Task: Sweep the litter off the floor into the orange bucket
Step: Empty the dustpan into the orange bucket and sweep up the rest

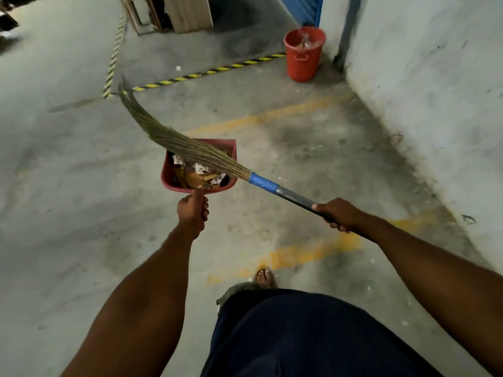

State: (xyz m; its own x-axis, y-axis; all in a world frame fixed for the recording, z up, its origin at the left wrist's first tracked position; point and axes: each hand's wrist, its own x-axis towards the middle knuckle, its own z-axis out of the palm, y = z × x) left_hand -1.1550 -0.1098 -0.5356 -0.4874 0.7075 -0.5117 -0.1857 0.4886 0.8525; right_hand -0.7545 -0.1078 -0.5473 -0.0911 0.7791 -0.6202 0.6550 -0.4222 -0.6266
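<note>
A: Hands?

B: Left hand (192,210) was fisted round the dustpan (174,178) handle, centre frame, thumb up against the pan's near rim. Right hand (339,214) was wrapped round the broom (190,151) shaft, right of centre.

A: Pan state?

B: Red, held off the floor (68,186), loaded with litter (200,176): crumpled paper and brown scraps. Broom bristles lay across the pan's top and ran on toward upper left, tips blurred. A blue band sat on the shaft just below the bristles.

A: Bucket?

B: Orange bucket (303,59) was upper right of centre, upright on the floor, near the corner of the wall (435,91). Well apart from the pan. Some litter already showed inside it, couldn't tell what kind.

A: Anything else on the floor?

B: Striped black-yellow tape (196,75) ran just left of the bucket and turned up the frame at upper left. One small white scrap (178,68) lay just beyond it. Faded yellow paint lines crossed mid frame. One foot (264,278) was visible at bottom centre.
</note>
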